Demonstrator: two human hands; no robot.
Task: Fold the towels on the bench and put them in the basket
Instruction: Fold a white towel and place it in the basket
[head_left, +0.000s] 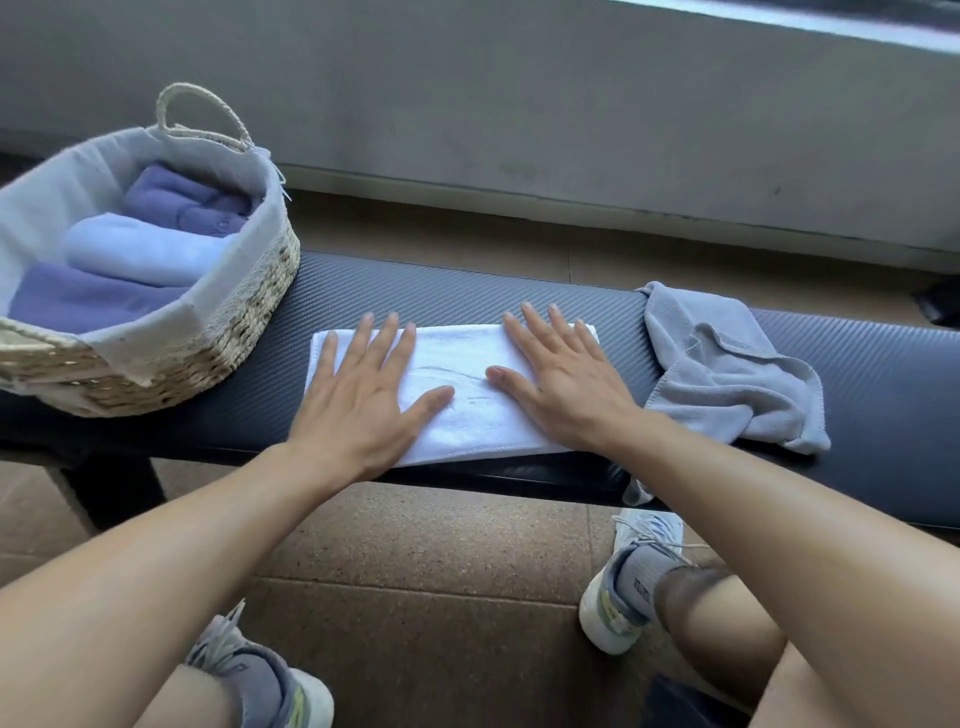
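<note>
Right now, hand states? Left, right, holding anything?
Left hand: open, fingers straight, pressing flat on the white towel.
Right hand: open, fingers spread, also flat on the white towel; holding nothing.

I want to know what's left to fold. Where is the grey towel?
In the head view, the grey towel lies crumpled on the bench, just right of the right hand pressing the white towel.
</note>
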